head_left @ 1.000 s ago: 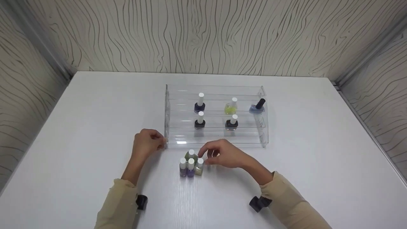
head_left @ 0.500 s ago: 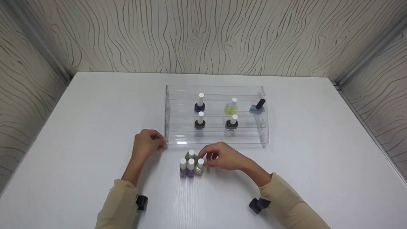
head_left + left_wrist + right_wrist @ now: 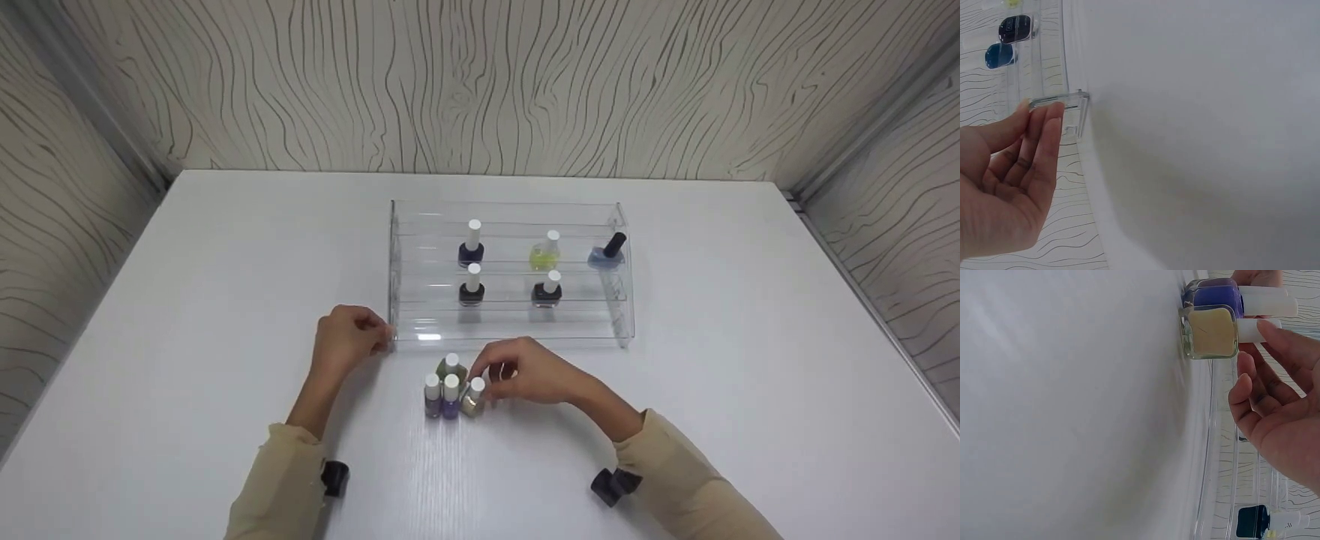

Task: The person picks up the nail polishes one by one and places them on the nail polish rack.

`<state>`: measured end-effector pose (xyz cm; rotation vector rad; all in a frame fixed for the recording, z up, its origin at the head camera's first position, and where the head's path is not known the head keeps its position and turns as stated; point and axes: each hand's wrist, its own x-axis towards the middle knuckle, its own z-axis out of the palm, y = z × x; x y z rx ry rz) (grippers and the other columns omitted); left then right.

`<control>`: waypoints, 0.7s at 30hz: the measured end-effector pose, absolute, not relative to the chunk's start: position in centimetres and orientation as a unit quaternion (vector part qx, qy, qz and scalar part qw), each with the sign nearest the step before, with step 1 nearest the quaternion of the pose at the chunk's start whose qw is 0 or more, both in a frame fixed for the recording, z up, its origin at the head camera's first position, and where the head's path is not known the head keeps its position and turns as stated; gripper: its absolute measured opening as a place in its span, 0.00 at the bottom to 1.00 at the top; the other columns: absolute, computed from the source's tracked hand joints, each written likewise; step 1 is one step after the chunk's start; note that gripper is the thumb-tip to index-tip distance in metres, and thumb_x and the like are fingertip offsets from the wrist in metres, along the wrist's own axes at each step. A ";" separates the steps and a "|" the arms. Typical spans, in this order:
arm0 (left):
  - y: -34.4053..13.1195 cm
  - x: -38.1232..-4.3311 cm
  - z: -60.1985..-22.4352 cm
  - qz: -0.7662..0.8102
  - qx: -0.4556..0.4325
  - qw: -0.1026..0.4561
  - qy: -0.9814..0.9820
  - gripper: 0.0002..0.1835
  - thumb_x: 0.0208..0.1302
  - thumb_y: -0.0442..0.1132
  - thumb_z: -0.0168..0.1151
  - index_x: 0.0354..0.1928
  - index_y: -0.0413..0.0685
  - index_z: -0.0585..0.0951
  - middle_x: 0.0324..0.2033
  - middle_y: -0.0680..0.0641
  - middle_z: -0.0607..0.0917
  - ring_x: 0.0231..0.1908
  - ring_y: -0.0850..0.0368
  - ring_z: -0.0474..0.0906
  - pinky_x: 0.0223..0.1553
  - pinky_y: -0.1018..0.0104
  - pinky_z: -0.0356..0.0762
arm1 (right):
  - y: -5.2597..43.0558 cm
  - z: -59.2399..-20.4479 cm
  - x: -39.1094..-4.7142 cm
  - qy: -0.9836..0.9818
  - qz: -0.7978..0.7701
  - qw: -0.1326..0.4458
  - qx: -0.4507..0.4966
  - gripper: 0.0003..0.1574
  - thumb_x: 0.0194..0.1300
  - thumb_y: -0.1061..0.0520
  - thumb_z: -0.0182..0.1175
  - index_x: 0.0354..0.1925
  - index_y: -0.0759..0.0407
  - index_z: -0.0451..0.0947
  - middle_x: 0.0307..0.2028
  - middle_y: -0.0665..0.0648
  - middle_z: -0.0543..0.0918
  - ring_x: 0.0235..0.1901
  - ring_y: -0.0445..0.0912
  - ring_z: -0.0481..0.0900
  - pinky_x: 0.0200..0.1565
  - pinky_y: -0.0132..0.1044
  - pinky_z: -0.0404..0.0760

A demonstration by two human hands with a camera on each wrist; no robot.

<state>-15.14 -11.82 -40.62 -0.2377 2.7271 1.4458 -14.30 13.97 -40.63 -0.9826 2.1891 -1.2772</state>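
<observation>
A: What does the head view show?

B: The left hand is at the near left corner of a clear rack, thumb and fingertips narrowed on its edge. The right hand has its thumb and forefinger at the white cap of a cream bottle.

A: Where exactly is that bottle?

B: In front of the rack on the white table, its cap leaning toward the right hand. A purple bottle is just beside it, then a grey-purple bottle; a green bottle stands behind.

A: And on the rack?

B: Farther row: a navy bottle, a yellow bottle and a tilted blue bottle. Nearer row: a dark bottle and a black bottle.

A: The left wrist view?

B: Thumb and fingertips pinch the rack's clear plastic, fingers side by side.

A: And the right wrist view?

B: The thumb lies on the white cap, while two fingers curl below, apart from the glass. The forefinger is partly hidden, but the cap seems pinched.
</observation>
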 end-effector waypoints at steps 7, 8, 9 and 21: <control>-11.7 -15.2 -40.4 0.464 -0.091 0.042 0.880 0.05 0.53 0.31 0.66 0.25 0.36 0.82 0.18 0.46 0.81 0.21 0.57 0.79 0.23 0.71 0.75 | 13.4 -37.9 -12.9 0.794 -0.460 0.208 -0.337 0.11 0.50 0.69 0.64 0.36 0.69 0.79 0.31 0.65 0.79 0.27 0.44 0.71 0.30 0.31 0.69; -11.7 -15.3 -40.5 0.463 -0.092 0.041 0.881 0.05 0.53 0.32 0.66 0.25 0.36 0.82 0.18 0.47 0.81 0.21 0.57 0.79 0.23 0.71 0.75 | 13.3 -37.4 -12.7 0.795 -0.459 0.208 -0.337 0.11 0.50 0.70 0.64 0.36 0.70 0.79 0.31 0.65 0.79 0.27 0.44 0.70 0.30 0.30 0.69; -11.7 -15.3 -40.5 0.463 -0.092 0.041 0.881 0.05 0.53 0.31 0.66 0.25 0.36 0.82 0.18 0.47 0.81 0.21 0.57 0.79 0.23 0.71 0.74 | 13.3 -37.4 -12.7 0.796 -0.459 0.208 -0.336 0.11 0.50 0.70 0.64 0.36 0.70 0.79 0.30 0.65 0.79 0.27 0.43 0.70 0.30 0.30 0.69; -11.7 -15.3 -40.5 0.460 -0.094 0.041 0.882 0.04 0.53 0.31 0.65 0.25 0.36 0.82 0.17 0.48 0.81 0.20 0.58 0.77 0.22 0.71 0.73 | 14.0 -40.6 -13.9 0.807 -0.450 0.188 -0.334 0.10 0.49 0.64 0.67 0.34 0.62 0.81 0.26 0.54 0.79 0.26 0.42 0.70 0.28 0.29 0.69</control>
